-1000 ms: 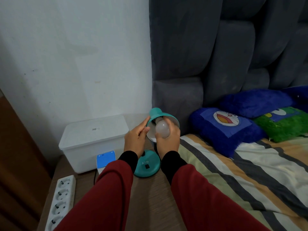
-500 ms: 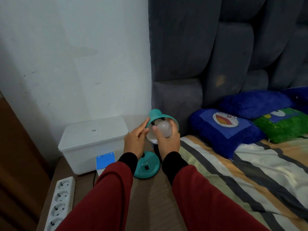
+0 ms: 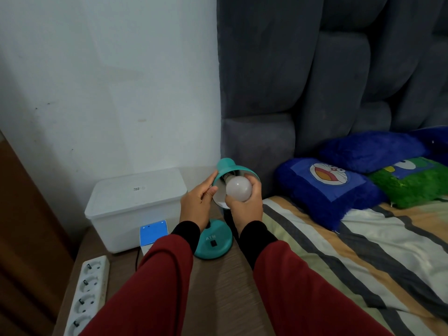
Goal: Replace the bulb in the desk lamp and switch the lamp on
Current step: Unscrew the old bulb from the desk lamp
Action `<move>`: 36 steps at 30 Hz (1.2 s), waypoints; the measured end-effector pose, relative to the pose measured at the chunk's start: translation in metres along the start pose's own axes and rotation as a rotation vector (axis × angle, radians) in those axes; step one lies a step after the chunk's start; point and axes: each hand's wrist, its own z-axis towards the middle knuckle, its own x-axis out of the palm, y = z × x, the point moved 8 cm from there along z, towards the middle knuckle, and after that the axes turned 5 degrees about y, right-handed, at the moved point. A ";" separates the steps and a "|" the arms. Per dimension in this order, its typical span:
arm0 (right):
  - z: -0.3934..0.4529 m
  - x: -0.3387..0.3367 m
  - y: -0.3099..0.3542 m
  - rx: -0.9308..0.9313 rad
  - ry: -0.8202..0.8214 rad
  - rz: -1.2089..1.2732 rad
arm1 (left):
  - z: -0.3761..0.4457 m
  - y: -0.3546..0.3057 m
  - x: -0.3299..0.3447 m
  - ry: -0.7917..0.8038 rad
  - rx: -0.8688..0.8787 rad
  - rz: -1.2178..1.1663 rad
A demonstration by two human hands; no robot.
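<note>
A small teal desk lamp stands on the wooden bedside table, its round base (image 3: pixel 214 242) carrying a black switch. The teal shade (image 3: pixel 226 167) is tilted toward me, white inside. My left hand (image 3: pixel 197 202) grips the shade's left rim. My right hand (image 3: pixel 246 206) wraps around a white frosted bulb (image 3: pixel 238 189) at the mouth of the shade. The bulb's metal screw end shows just inside the shade, near the socket. The lamp's neck is hidden behind my hands.
A white lidded plastic box (image 3: pixel 135 207) stands left of the lamp, with a small blue and white box (image 3: pixel 154 232) in front of it. A white power strip (image 3: pixel 86 293) lies at the table's left edge. The bed with striped sheet (image 3: pixel 351 251) and pillows lies to the right.
The bulb has come a little further out of the shade, so its screw end shows. My right hand has shifted its grip around it. The left hand stays on the shade.
</note>
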 end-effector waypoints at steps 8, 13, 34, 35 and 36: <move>0.001 0.002 -0.002 0.072 0.033 0.089 | -0.001 -0.002 -0.001 0.000 0.004 -0.015; 0.001 0.000 -0.001 0.053 0.049 0.054 | -0.001 -0.003 -0.001 0.000 0.004 0.012; -0.052 -0.007 0.041 0.104 0.235 -0.712 | -0.045 -0.014 -0.061 0.116 -0.342 0.679; -0.058 -0.005 0.041 0.101 0.242 -0.729 | -0.050 -0.014 -0.064 0.122 -0.356 0.706; -0.062 -0.002 0.041 0.090 0.251 -0.746 | -0.054 -0.014 -0.066 0.128 -0.370 0.737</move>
